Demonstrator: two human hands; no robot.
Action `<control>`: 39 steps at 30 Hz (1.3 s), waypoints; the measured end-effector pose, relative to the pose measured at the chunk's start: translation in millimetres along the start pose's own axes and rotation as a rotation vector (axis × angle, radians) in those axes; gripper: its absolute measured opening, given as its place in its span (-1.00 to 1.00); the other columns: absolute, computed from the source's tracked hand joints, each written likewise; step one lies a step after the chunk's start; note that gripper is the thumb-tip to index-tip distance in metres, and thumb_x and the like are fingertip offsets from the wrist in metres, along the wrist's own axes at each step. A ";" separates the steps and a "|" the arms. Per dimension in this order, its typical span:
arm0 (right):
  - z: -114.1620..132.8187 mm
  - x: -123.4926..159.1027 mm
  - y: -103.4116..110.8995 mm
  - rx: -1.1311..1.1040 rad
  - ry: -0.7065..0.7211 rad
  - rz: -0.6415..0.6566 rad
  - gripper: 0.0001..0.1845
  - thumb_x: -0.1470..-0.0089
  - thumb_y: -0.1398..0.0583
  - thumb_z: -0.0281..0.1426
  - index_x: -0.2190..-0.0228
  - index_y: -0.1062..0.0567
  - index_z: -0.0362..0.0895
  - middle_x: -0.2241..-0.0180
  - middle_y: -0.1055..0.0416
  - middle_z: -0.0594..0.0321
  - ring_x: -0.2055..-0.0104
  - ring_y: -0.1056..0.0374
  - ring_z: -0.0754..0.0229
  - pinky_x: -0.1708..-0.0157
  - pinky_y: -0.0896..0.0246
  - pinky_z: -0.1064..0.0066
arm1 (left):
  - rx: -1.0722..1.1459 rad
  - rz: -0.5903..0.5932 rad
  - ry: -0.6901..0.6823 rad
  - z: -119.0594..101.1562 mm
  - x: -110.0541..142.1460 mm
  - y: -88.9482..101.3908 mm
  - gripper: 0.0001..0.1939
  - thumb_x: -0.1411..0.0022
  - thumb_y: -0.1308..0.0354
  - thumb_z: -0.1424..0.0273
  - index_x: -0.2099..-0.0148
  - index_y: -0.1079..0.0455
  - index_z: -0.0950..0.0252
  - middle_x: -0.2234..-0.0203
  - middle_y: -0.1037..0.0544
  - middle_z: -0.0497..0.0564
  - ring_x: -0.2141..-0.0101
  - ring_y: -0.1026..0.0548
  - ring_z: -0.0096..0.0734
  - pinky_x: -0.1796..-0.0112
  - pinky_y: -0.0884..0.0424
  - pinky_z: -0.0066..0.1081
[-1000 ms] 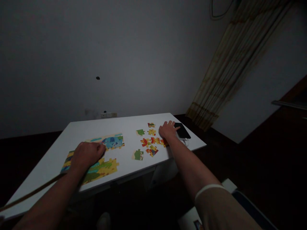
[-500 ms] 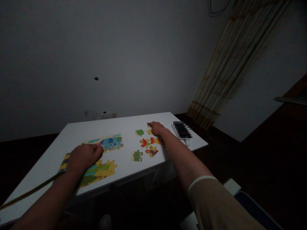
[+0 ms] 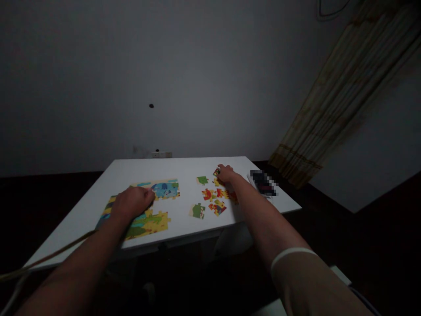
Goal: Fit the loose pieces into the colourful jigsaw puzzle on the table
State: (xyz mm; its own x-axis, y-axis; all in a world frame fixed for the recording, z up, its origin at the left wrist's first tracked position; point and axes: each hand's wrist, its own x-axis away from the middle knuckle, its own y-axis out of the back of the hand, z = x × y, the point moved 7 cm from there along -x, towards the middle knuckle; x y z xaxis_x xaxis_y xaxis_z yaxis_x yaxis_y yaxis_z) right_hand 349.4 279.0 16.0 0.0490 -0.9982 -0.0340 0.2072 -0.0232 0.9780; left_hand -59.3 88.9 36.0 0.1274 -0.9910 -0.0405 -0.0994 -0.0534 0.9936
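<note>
- Right hand (image 3: 225, 173) is at the far puzzle piece (image 3: 216, 172), can't tell if its fingers are clamped on it. Low palm might nudge the yellow piece (image 3: 217, 182).
- Left hand (image 3: 133, 202) is over the joined puzzle (image 3: 149, 223) on the tabletop (image 3: 184, 166), finger gap hidden; sideways pressure could pop seams.

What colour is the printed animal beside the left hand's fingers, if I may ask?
The printed animal is blue, partly darker; the head view shows it.
</note>
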 end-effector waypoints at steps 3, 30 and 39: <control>-1.4 0.8 -2.5 -0.012 -0.019 -0.004 -0.40 -0.27 -0.35 -0.33 -0.31 -0.57 -0.06 -0.21 -0.51 -0.20 -0.22 -0.52 -0.23 -0.21 -0.41 -0.06 | 0.011 -0.019 0.030 0.8 1.5 0.1 -0.33 -0.54 0.18 0.00 0.19 -0.72 0.19 0.17 -0.75 0.35 0.12 -0.70 0.21 0.07 -0.57 0.03; 159.1 48.6 -12.4 -0.765 0.180 -0.119 -0.47 -0.17 -0.31 -0.41 -0.17 -0.63 -0.15 0.09 -0.68 0.05 0.21 -0.58 0.11 0.10 -0.48 0.29 | 0.079 -0.101 -0.009 -4.6 18.4 12.5 -0.41 -0.58 0.05 0.10 0.05 -0.80 0.25 0.10 -0.79 0.39 0.03 -0.74 0.19 -0.03 -0.56 0.00; 180.1 60.2 -32.1 -0.565 0.078 -0.123 -0.44 -0.20 -0.32 -0.44 -0.23 -0.64 -0.09 0.10 -0.73 0.05 0.11 -0.63 -0.02 0.02 -0.48 0.22 | 0.113 -0.120 -0.011 -4.0 20.9 13.7 -0.43 -0.59 0.04 0.11 0.05 -0.79 0.25 0.08 -0.79 0.41 0.03 -0.74 0.18 -0.04 -0.55 0.03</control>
State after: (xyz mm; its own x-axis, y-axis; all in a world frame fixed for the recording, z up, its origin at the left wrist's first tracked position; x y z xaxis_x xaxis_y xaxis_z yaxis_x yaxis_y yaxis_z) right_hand 169.8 209.7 19.7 0.0588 -0.9826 -0.1763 0.7043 -0.0843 0.7049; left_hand -54.1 68.0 49.2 0.1342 -0.9780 -0.1598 -0.1951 -0.1841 0.9634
